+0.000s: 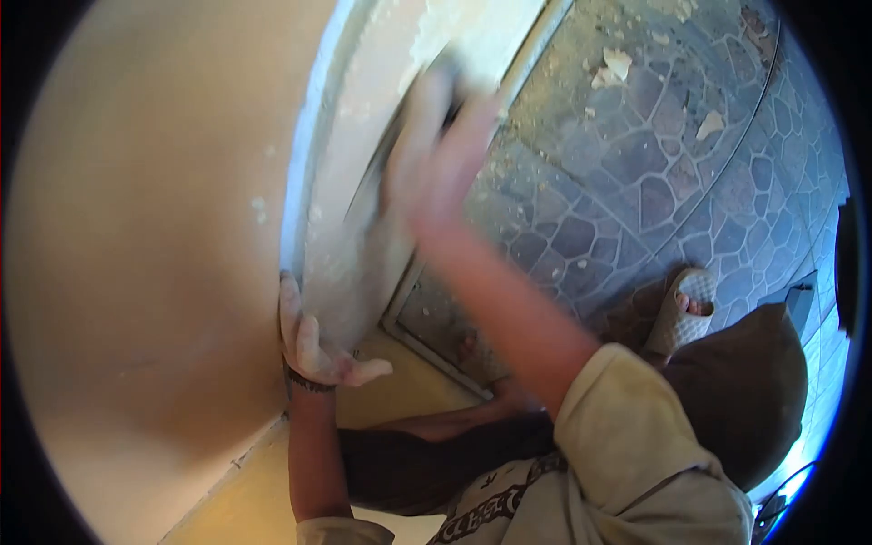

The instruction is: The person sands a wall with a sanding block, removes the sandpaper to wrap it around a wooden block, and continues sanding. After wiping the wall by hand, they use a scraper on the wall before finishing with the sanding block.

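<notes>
Beige shirt (627,445), unreadable lettering (509,500) — left hand (318,350) against wall (163,227).

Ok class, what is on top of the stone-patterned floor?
Pale flakes and a sandalled foot show on the floor. Whatever lies behind the right forearm and the dark clothing is hidden.

The left arm reaches up from a short sleeve (341,531) to the lower end of the pale blue strip (300,173), where the left hand (318,356) is open, its fingers parted and partly curled, one fingertip right beside that end, the thumb sticking out away from the strip, and a dark bracelet (311,383) around the wrist. The right forearm (509,309) slants up toward the strip, bringing the right hand (431,173) well to its right and higher than the left, fingers pointing upward but too blurred to show their grip.
</notes>
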A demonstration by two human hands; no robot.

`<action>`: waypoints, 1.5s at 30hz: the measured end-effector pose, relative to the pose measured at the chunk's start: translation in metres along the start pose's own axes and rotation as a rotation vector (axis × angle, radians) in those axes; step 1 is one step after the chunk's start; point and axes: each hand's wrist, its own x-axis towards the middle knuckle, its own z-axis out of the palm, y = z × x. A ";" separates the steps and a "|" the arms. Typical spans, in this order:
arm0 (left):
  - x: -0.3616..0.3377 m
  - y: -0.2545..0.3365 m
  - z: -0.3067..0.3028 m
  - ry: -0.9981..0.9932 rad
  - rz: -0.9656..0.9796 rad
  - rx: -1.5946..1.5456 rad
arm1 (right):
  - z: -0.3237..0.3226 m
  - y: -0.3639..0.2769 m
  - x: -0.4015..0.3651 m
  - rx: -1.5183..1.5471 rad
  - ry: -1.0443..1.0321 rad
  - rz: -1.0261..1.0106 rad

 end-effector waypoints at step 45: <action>0.009 -0.004 0.000 0.008 0.013 -0.029 | -0.014 -0.005 -0.086 0.151 -0.218 -0.086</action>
